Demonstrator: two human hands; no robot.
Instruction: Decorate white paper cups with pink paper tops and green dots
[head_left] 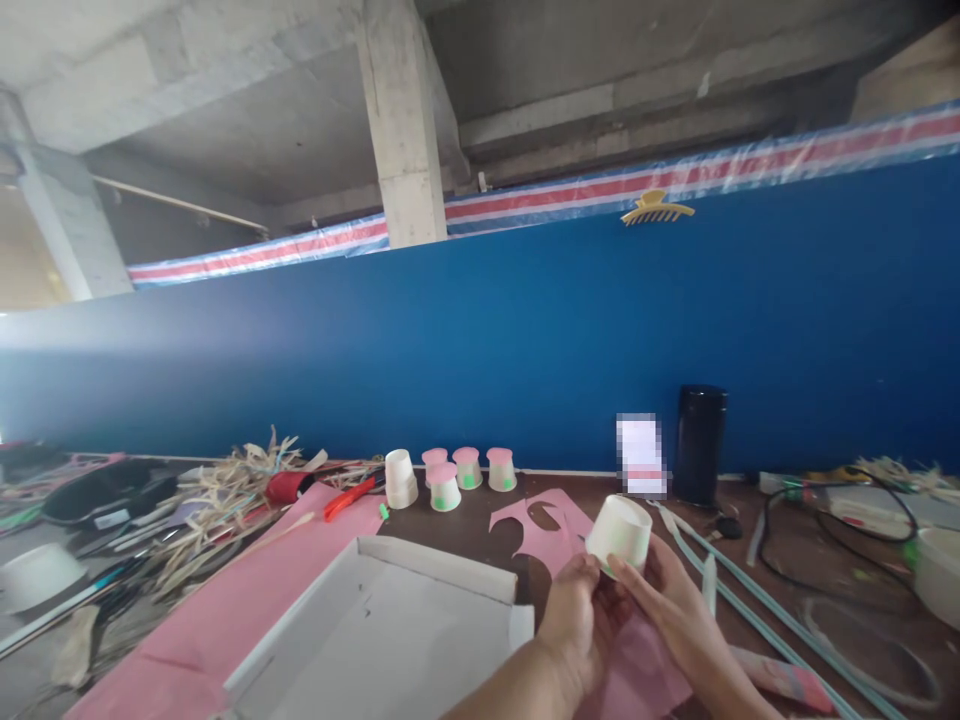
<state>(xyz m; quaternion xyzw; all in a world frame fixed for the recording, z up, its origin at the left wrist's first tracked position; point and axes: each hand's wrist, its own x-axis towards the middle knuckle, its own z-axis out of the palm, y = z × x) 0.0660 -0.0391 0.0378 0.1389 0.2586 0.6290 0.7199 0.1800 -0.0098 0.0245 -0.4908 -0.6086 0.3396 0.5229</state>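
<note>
A white paper cup is upside down between my hands, above the dark table. My left hand grips its lower rim from the left, fingers curled underneath. On the other side, my right hand has its thumb against the rim and fingers around the cup's right side. Pink paper with cut-out holes lies just behind and left of the cup. More pink paper shows below my hands. Back left stand several cups with pink tops and green patches, beside a stack of plain white cups.
A shallow white box lies left of my hands, on pink paper with red-handled scissors. Dry strips pile up at far left. A black cylinder stands at the back; pale blue straps lie at right.
</note>
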